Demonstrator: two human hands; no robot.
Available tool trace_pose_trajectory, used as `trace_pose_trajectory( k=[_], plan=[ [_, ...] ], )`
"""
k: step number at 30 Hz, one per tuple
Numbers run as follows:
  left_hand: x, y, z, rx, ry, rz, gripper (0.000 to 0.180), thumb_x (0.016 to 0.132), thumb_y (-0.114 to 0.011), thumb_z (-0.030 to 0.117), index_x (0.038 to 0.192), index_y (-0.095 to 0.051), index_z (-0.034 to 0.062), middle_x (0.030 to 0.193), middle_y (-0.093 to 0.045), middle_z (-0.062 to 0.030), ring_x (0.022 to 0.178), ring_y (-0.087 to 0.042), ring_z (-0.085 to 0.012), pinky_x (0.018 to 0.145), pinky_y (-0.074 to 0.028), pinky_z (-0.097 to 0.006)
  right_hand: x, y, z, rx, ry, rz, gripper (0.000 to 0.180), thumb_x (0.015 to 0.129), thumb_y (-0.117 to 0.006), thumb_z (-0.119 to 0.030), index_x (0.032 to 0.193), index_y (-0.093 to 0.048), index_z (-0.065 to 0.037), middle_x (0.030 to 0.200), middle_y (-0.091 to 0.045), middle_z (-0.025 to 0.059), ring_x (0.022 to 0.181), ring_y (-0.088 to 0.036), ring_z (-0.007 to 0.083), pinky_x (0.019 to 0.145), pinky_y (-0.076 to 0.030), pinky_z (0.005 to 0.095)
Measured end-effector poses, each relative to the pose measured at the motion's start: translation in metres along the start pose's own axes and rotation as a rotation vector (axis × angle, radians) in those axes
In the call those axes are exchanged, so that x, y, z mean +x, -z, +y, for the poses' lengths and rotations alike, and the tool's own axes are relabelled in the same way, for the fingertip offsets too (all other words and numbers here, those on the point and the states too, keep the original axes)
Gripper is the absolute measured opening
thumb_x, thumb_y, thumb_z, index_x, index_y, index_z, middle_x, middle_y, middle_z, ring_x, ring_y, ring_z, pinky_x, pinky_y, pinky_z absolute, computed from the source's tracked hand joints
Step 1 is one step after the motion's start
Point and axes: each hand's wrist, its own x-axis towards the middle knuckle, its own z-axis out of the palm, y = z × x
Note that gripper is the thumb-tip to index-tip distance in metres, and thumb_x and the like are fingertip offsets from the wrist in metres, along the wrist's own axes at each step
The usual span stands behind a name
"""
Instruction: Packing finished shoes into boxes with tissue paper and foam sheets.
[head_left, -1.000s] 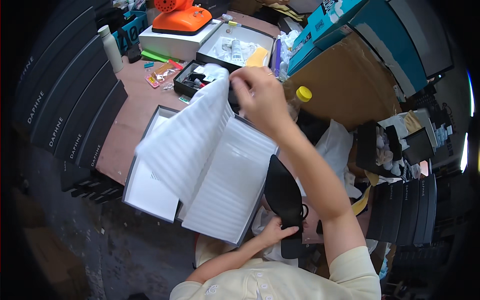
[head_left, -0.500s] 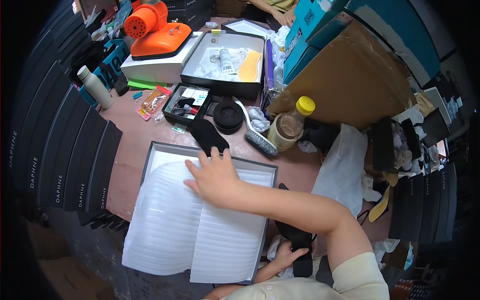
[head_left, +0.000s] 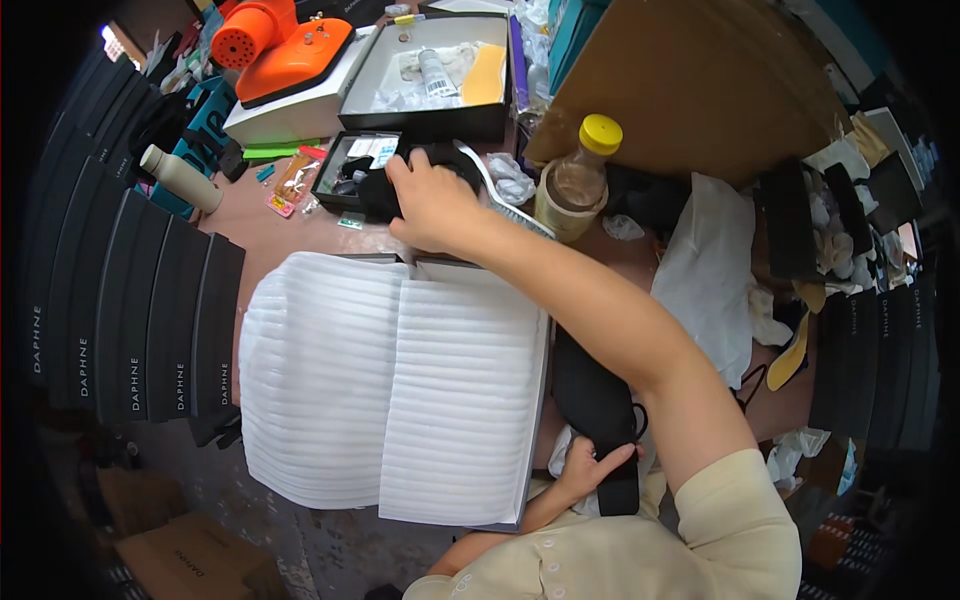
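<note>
My right hand [head_left: 435,200] reaches across to the far side of the open box and bends its fingers over a soft-looking black pad [head_left: 380,197]. That pad lies against a small black box [head_left: 340,165] of odds and ends; a round black dish [head_left: 455,165] is partly hidden behind the hand. Low in the view, near my body, my left hand [head_left: 585,468] grips a black shoe [head_left: 590,385] with a thin strap loop. Ribbed white foam sheets [head_left: 330,370] spread over the open grey shoebox [head_left: 535,420] and cover most of it.
Dark shoeboxes [head_left: 175,310] stand in a row on the left. Beyond the brush [head_left: 520,220] is a jar with a yellow-capped bottle [head_left: 600,135]. An orange machine [head_left: 290,60] and a tray-like box [head_left: 425,120] stand at the back. White paper [head_left: 705,270] lies on the right.
My right hand has gone farther from me, and the black pad has moved with it toward the small box. The left hand still holds the shoe. The whole view has shifted.
</note>
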Motion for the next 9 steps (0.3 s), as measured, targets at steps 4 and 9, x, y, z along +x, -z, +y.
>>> trace_pose_trajectory(
  k=[4, 9],
  plan=[
    [0.000, 0.001, -0.004, 0.060, 0.091, -0.055, 0.021, 0.086, -0.064, 0.011, 0.102, -0.063, -0.0023, 0.097, -0.066, -0.0063, 0.091, -0.061, -0.0145, 0.084, -0.046, -0.029, 0.002, -0.011, 0.058, -0.465, 0.296, 0.301, 0.047, 0.076, -0.056, -0.008, 0.122, -0.053, -0.014, 0.129, -0.044, 0.0140, 0.111, -0.046, 0.0342, 0.086, -0.043, 0.0420],
    [0.002, 0.001, 0.002, 0.041, 0.056, -0.108, 0.016, 0.087, -0.061, 0.010, 0.097, -0.061, -0.0025, 0.087, -0.066, -0.0067, 0.085, -0.062, -0.0149, 0.079, -0.049, -0.029, -0.001, -0.019, 0.060, -0.545, 0.321, 0.174, 0.036, 0.082, -0.053, -0.013, 0.117, -0.057, -0.014, 0.127, -0.046, 0.0113, 0.107, -0.049, 0.0307, 0.082, -0.042, 0.0381]
  ],
)
